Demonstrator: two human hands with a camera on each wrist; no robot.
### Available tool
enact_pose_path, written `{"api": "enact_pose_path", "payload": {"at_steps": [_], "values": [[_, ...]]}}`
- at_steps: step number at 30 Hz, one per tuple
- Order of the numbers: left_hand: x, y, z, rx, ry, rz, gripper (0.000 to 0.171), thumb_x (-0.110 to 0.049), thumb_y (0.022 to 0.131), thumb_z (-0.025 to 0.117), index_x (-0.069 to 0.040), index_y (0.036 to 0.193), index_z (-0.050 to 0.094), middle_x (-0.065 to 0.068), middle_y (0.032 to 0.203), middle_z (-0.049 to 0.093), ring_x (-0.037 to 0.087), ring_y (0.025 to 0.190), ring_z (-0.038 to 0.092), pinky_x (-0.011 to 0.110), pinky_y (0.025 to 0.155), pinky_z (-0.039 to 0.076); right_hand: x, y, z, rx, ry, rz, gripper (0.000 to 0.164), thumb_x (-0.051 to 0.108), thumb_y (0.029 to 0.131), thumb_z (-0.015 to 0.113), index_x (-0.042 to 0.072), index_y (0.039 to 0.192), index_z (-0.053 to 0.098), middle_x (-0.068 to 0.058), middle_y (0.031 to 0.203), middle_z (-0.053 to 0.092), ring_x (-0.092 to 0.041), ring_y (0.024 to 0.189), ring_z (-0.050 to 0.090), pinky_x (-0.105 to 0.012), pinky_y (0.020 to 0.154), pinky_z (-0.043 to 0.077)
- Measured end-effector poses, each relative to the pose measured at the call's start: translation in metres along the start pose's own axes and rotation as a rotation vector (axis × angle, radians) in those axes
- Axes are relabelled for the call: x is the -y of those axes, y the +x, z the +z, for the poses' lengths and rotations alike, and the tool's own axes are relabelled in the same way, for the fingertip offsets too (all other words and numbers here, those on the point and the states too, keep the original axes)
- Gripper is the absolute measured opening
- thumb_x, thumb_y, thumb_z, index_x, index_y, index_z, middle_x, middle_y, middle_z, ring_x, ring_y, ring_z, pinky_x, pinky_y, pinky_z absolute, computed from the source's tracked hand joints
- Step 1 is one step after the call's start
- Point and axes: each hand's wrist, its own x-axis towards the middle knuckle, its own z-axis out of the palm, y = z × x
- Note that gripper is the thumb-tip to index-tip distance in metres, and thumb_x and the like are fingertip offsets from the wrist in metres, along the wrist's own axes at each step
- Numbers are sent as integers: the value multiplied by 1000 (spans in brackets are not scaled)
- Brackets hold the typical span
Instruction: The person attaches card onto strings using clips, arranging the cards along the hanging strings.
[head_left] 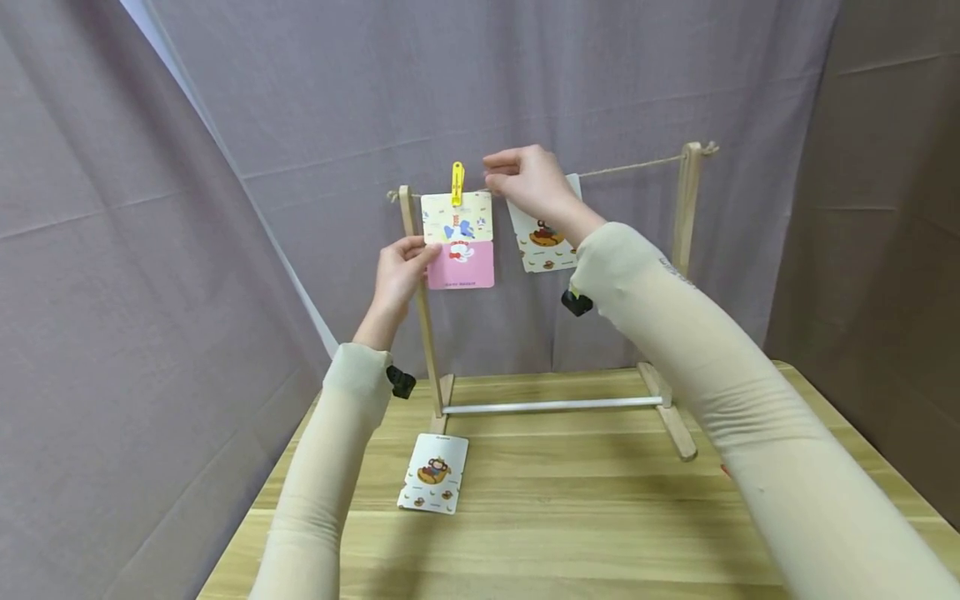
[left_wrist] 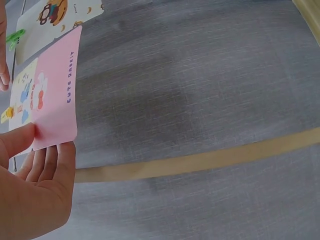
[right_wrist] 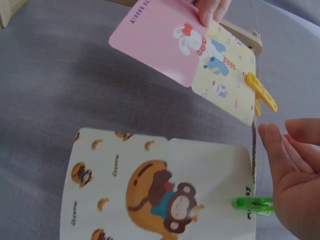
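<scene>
A pink and pale-yellow rabbit card hangs from the rope near its left end, clipped by a yellow clothespin. My left hand pinches the card's left edge, thumb on the printed front and fingers behind. Just right of the yellow clothespin, my right hand is raised at the rope with nothing between thumb and fingers. Beyond it hangs a white monkey card, partly covered by that hand in the head view. A green clothespin grips its top edge in the right wrist view.
The rope runs between two wooden posts of a stand, joined low down by a white rod. Another monkey card lies on the wooden table, left of centre. Behind hangs a grey curtain.
</scene>
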Motion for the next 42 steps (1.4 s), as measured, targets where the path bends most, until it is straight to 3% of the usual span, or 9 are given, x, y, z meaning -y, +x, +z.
{"api": "enact_pose_path", "payload": {"at_steps": [8,13,17,23,27,34,42], "values": [[3,-2,1,9,19,-10,34,-15,98,67,9,122,62,21,109,69,13,82,63,24,71,53,-4,-14,-10,-20,-26,-35,42,18,102,60,10,143,56,-5,135,64,-14,117,64,-25,98,49],[8,-6,-4,19,25,-27,35,-17,98,68,8,122,63,18,105,69,12,79,63,33,79,54,-10,-22,-18,-25,6,-53,41,17,102,59,6,141,58,-9,134,65,-17,118,64,-27,98,49],[14,-9,-10,36,23,-31,35,-17,97,69,9,121,63,17,103,70,15,80,66,34,82,56,-19,-30,-25,-25,24,-59,39,18,102,58,4,139,59,-11,132,66,-19,115,66,-28,97,50],[22,-15,-17,73,28,-27,36,-17,97,69,10,120,63,26,109,69,22,82,68,41,87,56,-32,-43,-36,-42,45,-61,36,16,102,59,2,135,62,-14,129,67,-23,114,67,-27,95,51],[26,-19,-22,93,59,-42,39,-21,98,69,9,122,63,30,117,66,17,78,67,36,85,57,-41,-53,-45,-69,20,-58,34,17,102,60,1,132,64,-16,127,68,-19,109,69,-26,94,52],[32,-24,-29,105,82,-77,39,-20,99,67,9,124,62,26,116,68,32,93,68,30,81,57,-58,-66,-61,-115,13,-66,33,14,100,62,-3,129,65,-20,124,67,-1,94,68,-20,85,54],[39,-28,-41,105,78,-93,34,-16,98,67,8,122,64,27,114,68,22,83,69,22,72,56,-79,-84,-83,-124,-23,-60,34,15,101,61,-5,129,64,-21,123,68,5,89,66,-14,80,52]]}}
